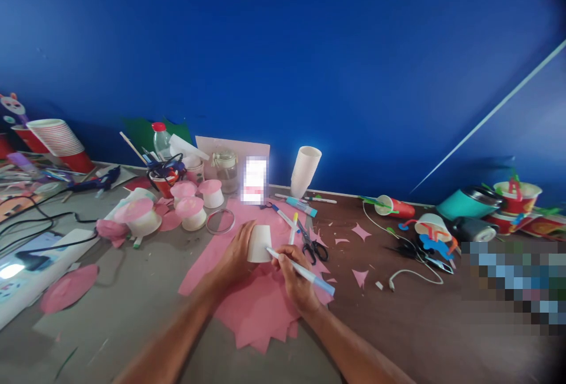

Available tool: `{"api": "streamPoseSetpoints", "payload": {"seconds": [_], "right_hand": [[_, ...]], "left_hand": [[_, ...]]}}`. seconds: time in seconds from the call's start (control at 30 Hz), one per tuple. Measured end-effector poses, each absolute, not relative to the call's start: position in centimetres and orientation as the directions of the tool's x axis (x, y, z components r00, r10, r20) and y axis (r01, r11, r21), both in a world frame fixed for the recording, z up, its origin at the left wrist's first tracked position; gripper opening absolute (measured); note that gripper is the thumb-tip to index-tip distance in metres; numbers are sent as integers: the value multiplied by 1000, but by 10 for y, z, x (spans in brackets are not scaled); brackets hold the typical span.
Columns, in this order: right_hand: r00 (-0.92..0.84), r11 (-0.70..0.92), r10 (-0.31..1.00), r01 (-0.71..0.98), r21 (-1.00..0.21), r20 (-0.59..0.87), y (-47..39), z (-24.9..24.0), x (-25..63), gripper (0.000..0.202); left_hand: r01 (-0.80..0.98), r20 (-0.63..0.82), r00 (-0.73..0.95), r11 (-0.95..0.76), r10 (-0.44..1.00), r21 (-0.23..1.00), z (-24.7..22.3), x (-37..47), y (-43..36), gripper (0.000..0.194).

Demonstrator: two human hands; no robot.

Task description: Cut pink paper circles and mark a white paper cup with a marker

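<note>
One white paper cup [259, 243], one pair of scissors [312, 245], one plastic bottle [161, 139], and three pink-topped cups [194, 213].

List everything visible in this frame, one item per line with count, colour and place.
paper cup: one, white, upside down on the pink paper, held by the left hand
marker: one, white with blue end, in the right hand, tip at the cup
pink paper: several sheets, pink, under both hands
scissors: one pair, black handles, right of the cup
cup stack: one stack, white, by the wall
pink-topped cups: several, white and pink, left of centre
red cup stack: one, red and white, far left
plastic bottle: one, clear, red cap, at the back
white cable: one, white, right of the scissors
blue wall: behind the table
left hand: gripping the cup
right hand: holding the marker
</note>
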State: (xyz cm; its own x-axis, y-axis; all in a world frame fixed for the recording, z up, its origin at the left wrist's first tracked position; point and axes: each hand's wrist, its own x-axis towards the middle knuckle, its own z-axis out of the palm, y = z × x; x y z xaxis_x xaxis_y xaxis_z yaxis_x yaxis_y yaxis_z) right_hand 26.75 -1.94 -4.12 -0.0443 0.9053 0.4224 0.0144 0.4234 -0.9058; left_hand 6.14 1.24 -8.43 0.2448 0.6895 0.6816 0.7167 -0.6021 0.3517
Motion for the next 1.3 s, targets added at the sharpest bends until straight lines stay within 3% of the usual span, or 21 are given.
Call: {"api": "streamPoseSetpoints", "payload": {"seconds": [1.3], "right_hand": [[-50,310,949,-49,-950,312,-20,-41,269,33]], "left_hand": [[720,690,265,-614,674,324,-81,58,12,76]]}}
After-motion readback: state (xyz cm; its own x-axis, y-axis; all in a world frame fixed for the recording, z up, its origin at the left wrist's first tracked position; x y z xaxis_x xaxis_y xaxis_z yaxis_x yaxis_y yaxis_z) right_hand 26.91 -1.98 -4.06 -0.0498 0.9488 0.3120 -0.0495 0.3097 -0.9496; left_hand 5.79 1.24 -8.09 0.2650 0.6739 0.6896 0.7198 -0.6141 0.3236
